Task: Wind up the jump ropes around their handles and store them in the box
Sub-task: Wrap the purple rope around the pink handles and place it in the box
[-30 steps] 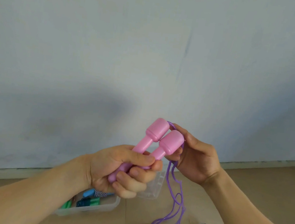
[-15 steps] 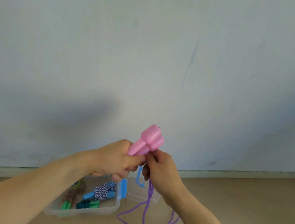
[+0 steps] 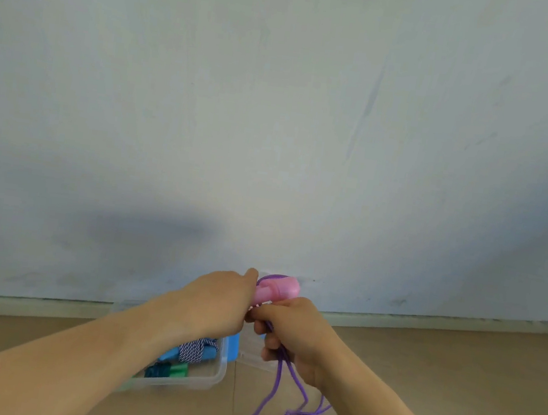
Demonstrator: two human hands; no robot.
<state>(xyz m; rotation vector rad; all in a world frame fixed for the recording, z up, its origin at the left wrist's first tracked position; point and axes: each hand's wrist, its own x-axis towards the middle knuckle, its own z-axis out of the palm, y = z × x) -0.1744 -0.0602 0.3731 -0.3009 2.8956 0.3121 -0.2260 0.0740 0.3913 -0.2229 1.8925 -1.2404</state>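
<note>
- Since half a second ago your hands have sunk lower in view and the pink handles (image 3: 276, 292) have tipped from upright to lying nearly sideways, with a purple loop now over their top.
- Your left hand (image 3: 219, 304) has its fingers clenched around the paired handles, holding them above the floor (image 3: 434, 382), over the right end of the clear box (image 3: 207, 376).
- Your right hand (image 3: 298, 334) is closed on the purple rope (image 3: 275, 411) just below the handles; the slack hangs down and lies in loose loops on the floor by the box's right side.
- Keep both handles pressed together so the turns cannot slip between them.
- Feed the rope through your right fingers with light tension and lay each turn just beside the last.
- Watch the floor loops; I judge they could knot if pulled up quickly.
- Other wound ropes (image 3: 194, 352) already lie in the box.
</note>
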